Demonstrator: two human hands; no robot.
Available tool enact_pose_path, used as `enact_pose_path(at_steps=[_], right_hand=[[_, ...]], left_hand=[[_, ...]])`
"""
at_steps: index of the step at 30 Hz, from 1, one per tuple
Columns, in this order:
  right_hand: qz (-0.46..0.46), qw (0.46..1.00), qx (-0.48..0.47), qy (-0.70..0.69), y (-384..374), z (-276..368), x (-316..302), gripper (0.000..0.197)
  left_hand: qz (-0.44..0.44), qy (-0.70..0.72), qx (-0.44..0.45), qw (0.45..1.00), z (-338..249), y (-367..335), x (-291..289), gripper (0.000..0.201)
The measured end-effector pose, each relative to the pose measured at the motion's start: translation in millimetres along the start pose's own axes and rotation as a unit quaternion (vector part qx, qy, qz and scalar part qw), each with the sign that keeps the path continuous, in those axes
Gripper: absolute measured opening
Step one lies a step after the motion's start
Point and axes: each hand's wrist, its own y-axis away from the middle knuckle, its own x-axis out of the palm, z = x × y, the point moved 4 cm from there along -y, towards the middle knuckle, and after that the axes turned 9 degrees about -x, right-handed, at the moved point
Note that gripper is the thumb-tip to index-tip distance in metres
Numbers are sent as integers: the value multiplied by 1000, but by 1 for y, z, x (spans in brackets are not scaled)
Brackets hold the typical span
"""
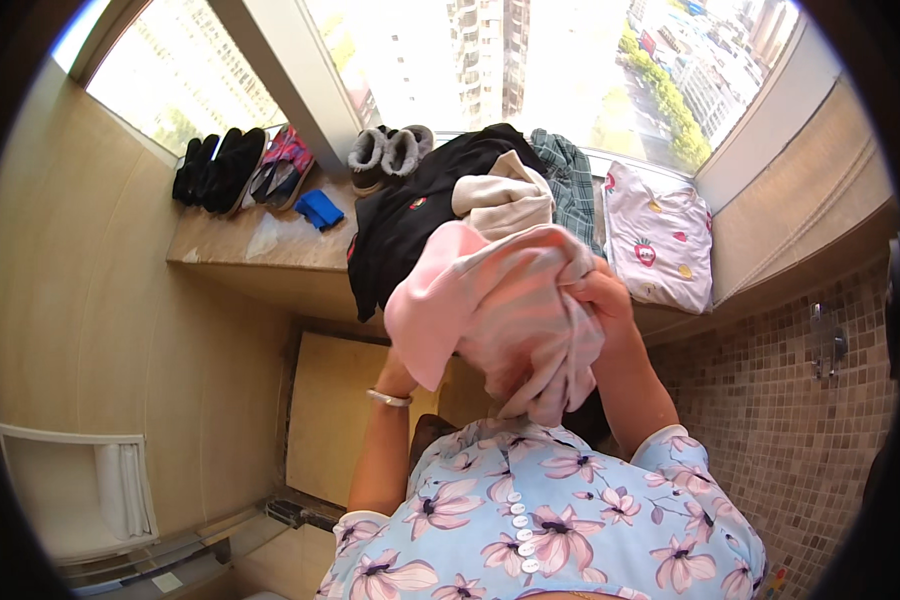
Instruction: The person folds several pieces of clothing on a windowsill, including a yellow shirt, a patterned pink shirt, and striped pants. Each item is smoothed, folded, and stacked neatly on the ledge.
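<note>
A crumpled pink garment with pale grey stripes and a plain pink part [530, 315] hangs bunched in front of my chest. My right hand [602, 292] grips its right edge, with the fingers closed round the fabric. My left hand [400, 373] reaches up behind the plain pink part, so its fingers are hidden; a bracelet [389, 398] circles that wrist. Just beyond the garment, a beige cloth [505, 195] lies over a black garment [410, 240] on the window ledge. A folded white garment with fruit prints [658, 240] lies to the right of my right hand.
Along the stone window ledge [230, 240] stand black shoes [235, 170], pink-patterned shoes [288, 165] and fur-lined boots [383, 152]. A blue cloth item [319, 209] lies near them. A green plaid garment [567, 175] sits behind the pile. Brown mosaic tiles [780, 420] cover the right side.
</note>
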Motion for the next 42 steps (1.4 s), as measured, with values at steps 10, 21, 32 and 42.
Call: enact_pose_path(at_steps=[10, 21, 32, 42], right_hand=[[-179, 959, -140, 171, 19, 49, -65, 50], [-311, 797, -262, 446, -157, 55, -200, 32], [-233, 432, -192, 850, -182, -30, -214, 51], [-7, 537, -109, 836, -237, -96, -207, 24]], left_hand=[[-15, 272, -38, 961, -62, -45, -64, 26], [-149, -145, 61, 976, -82, -296, -44, 13], [-135, -260, 74, 953, 75, -359, -12, 40], [-251, -230, -132, 931, 84, -207, -84, 30]])
